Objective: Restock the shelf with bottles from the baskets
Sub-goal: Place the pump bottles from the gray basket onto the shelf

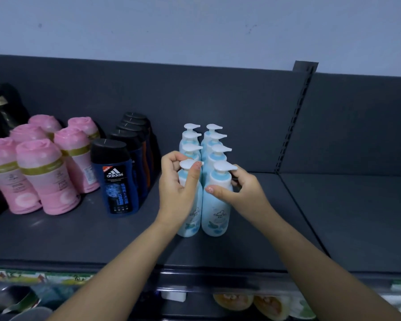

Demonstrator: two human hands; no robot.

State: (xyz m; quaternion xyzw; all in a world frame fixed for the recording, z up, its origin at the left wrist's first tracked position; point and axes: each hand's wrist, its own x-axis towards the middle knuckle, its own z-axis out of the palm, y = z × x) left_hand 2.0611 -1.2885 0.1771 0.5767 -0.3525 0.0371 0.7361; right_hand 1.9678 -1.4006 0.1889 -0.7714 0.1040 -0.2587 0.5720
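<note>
Two rows of light blue pump bottles with white pump heads stand on the dark grey shelf (pixel 218 251). My left hand (pixel 178 188) grips the neck of the front left pump bottle (pixel 191 218), fingers curled round its pump head. My right hand (pixel 239 191) holds the front right pump bottle (pixel 215 216) at its shoulder, thumb across the front and fingers behind. Several more pump bottles (pixel 214 144) stand behind these two. No basket is in view.
A row of dark blue Adidas bottles (pixel 117 181) stands left of the pump bottles. Pink bottles (pixel 44 172) with gold bands fill the far left. A slotted upright (pixel 294 117) divides the back panel. Bare shelf lies to the right. A lower shelf holds packaged goods (pixel 252 302).
</note>
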